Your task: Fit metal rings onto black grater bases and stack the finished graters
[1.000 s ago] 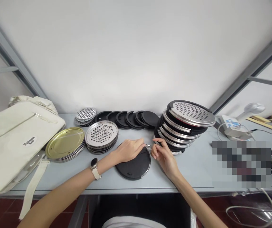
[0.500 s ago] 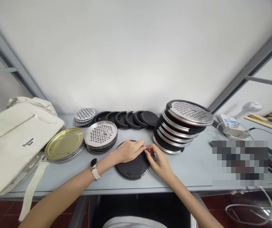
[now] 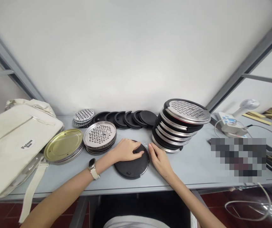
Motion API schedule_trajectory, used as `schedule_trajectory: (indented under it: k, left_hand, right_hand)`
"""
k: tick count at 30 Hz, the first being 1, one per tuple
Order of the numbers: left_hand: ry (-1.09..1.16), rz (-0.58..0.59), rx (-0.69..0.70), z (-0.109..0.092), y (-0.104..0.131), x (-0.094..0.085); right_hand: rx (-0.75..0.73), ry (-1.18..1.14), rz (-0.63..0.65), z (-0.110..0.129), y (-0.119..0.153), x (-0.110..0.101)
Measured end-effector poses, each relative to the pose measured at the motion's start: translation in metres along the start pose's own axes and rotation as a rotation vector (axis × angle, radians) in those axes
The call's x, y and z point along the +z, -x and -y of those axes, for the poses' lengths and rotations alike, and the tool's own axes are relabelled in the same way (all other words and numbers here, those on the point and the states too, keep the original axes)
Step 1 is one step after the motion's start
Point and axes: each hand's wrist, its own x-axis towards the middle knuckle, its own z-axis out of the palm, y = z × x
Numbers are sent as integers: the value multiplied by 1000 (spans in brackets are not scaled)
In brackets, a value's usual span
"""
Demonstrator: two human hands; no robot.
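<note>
In the head view a round black plastic disc (image 3: pixel 132 169) lies flat on the table in front of me. It has a small hole near its front edge and a shiny rim at the right. Across its upper left part rests my left hand (image 3: pixel 128 150), thumb and fingers bent on the disc and holding it. Just off the disc's right edge, my right hand (image 3: pixel 160 160) is closed, its fingertips by a thin, clear curled strip (image 3: pixel 146 144) that they seem to pinch.
Grater discs (image 3: pixel 100 134) and gold-coloured metal discs (image 3: pixel 63 145) are piled to the left, beside a cream bag (image 3: pixel 19 142). Black discs (image 3: pixel 120 119) lean in a row behind. A tall stack of black-rimmed graters (image 3: pixel 185 110) stands right, near a white device (image 3: pixel 230 123).
My hands have parted: the right moved slightly right, off the disc's edge, and the thin strip now shows. My left hand drew back a little, thumb now apart on the disc.
</note>
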Motion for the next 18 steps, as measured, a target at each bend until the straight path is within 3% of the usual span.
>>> schedule_trajectory:
  k: [5,18]
  left_hand:
    - [30,17,95,3,0,-4]
    - [77,34,133,3,1,-6]
  right_hand:
    - [2,112,-17,-4,-1,2]
    - [7,260,84,-4,-1,3]
